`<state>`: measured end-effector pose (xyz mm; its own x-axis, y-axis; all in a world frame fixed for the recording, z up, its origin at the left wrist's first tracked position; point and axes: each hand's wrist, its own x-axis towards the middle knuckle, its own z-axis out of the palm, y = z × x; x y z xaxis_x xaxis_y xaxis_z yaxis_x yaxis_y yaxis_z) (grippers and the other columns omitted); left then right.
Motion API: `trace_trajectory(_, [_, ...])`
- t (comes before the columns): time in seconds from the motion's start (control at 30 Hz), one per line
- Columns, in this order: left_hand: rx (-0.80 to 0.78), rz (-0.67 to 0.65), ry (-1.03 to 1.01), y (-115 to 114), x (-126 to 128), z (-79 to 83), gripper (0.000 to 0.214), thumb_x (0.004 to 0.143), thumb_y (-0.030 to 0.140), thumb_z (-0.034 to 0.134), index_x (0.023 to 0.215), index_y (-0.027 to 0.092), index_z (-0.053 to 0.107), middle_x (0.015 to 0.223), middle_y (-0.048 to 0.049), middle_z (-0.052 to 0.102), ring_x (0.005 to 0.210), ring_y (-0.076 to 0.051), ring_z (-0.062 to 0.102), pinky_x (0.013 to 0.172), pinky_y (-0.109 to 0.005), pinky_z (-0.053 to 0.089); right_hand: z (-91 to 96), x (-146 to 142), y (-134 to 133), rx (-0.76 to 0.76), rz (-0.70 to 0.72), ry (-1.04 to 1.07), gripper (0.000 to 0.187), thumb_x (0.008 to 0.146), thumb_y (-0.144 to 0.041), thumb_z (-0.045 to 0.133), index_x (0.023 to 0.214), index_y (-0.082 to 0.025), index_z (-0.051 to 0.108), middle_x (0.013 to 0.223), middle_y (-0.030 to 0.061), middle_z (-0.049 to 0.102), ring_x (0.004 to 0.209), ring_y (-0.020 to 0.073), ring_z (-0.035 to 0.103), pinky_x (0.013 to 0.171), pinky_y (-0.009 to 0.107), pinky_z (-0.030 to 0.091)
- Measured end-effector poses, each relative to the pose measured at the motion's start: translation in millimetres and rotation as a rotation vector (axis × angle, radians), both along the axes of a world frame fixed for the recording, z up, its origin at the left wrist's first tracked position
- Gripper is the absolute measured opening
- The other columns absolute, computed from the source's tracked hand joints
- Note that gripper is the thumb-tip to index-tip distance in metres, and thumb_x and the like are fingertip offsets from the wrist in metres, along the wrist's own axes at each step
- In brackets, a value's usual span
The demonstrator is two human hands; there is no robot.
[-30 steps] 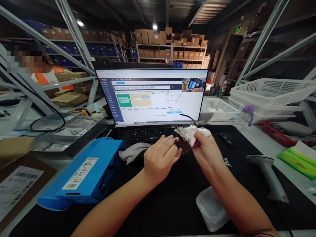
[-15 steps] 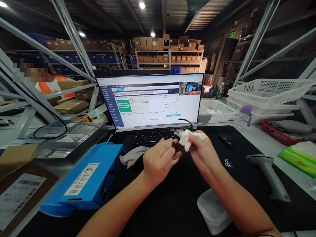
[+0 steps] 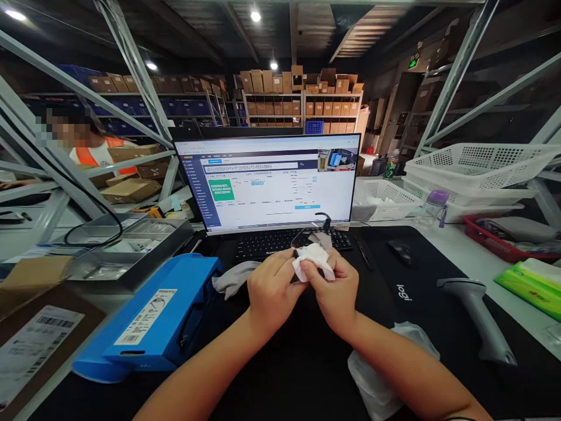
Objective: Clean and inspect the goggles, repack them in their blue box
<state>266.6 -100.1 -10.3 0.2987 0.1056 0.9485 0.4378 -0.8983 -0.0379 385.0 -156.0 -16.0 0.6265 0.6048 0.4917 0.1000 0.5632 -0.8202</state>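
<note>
A crumpled white tissue (image 3: 313, 261) sits at the meeting point of the two hands, raised above the bench mat and in front of the keyboard (image 3: 258, 244). The right hand (image 3: 338, 287) pinches it, thumb laid flat across the front and fingers bent behind; its forearm comes in from five o'clock. The left hand (image 3: 272, 287), its forearm from seven o'clock, is back-side up with fingers curled in at the tissue's edge, closed around a dark frame (image 3: 324, 221), mostly hidden, whose curved end shows just past the tissue at twelve o'clock.

Outward from the tissue, a grey cloth (image 3: 236, 278) lies at nine o'clock, and at eight o'clock is a blue box (image 3: 179, 301) whose white label (image 3: 146, 316) carries a line drawing and a barcode; its brand print is too small to read surely. Beyond it, also toward eight, a carton (image 3: 44, 280) bears a sheet with barcodes.

Toward eleven stands the monitor (image 3: 263, 196), its long field showing Chinese characters with "PN" among them and a green panel of white Chinese text. At three o'clock lie a pen (image 3: 363, 253) and the mouse (image 3: 401, 252); at four, the mat reads "logi" sideways. A grey scanner (image 3: 480, 318) rests farther out, between three and four, and a clear plastic bag (image 3: 379, 380) lies at five, partly beneath the right forearm
</note>
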Motion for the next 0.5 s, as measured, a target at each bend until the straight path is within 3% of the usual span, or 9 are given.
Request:
trace_trajectory(0.07, [-0.009, -0.034, -0.004, -2.1, 1.2, 1.9, 0.012, 0.101, 0.028, 0.070, 0.098, 0.017, 0.071, 0.096, -0.0101, 0.082, 0.088, -0.023, 0.081, 0.078, -0.031, 0.066, 9.1, 10.9, -1.2, -0.042, 0.100, 0.089, 0.063, 0.065, -0.041, 0.096, 0.055, -0.023, 0.037, 0.059, -0.0057, 0.047, 0.057, 0.0097, 0.043, 0.055, 0.026, 0.039])
trace_trajectory(0.17, [0.030, -0.109, 0.012, -4.0, 3.0, 3.8, 0.007, 0.098, 0.022, 0.074, 0.098, 0.017, 0.069, 0.101, -0.0094, 0.083, 0.092, -0.021, 0.081, 0.090, -0.033, 0.066, 26.9, 31.7, -2.4, -0.065, 0.246, 0.326, 0.068, 0.054, -0.041, 0.102, 0.059, -0.024, 0.037, 0.058, -0.0067, 0.049, 0.057, 0.0101, 0.047, 0.057, 0.026, 0.043])
trace_trajectory(0.27, [0.052, -0.168, 0.056, -2.4, 4.0, 2.8, 0.011, 0.095, 0.019, 0.077, 0.096, 0.017, 0.066, 0.106, -0.0088, 0.084, 0.096, -0.020, 0.081, 0.100, -0.034, 0.065, 38.3, 45.7, 0.6, -0.067, 0.283, 0.464, 0.068, 0.046, -0.039, 0.105, 0.062, -0.023, 0.041, 0.061, -0.0063, 0.054, 0.059, 0.0109, 0.052, 0.059, 0.026, 0.046])
trace_trajectory(0.4, [0.044, -0.129, 0.057, 3.2, 1.9, 3.5, 0.012, 0.094, 0.016, 0.076, 0.095, 0.018, 0.065, 0.105, -0.0085, 0.084, 0.098, -0.021, 0.081, 0.100, -0.037, 0.066, 41.0, 56.0, 8.0, -0.143, 0.368, 0.389, 0.071, 0.048, -0.045, 0.105, 0.062, -0.022, 0.040, 0.061, -0.0066, 0.051, 0.059, 0.0088, 0.048, 0.057, 0.023, 0.042])
trace_trajectory(0.5, [0.032, -0.090, 0.028, 7.9, -4.4, 12.2, 0.011, 0.093, 0.014, 0.075, 0.096, 0.018, 0.066, 0.103, -0.0084, 0.083, 0.096, -0.022, 0.080, 0.098, -0.039, 0.067, 46.4, 78.8, 2.9, -0.259, 0.458, 0.163, 0.071, 0.053, -0.055, 0.103, 0.062, -0.022, 0.040, 0.059, -0.0075, 0.045, 0.055, 0.0076, 0.040, 0.052, 0.022, 0.034])
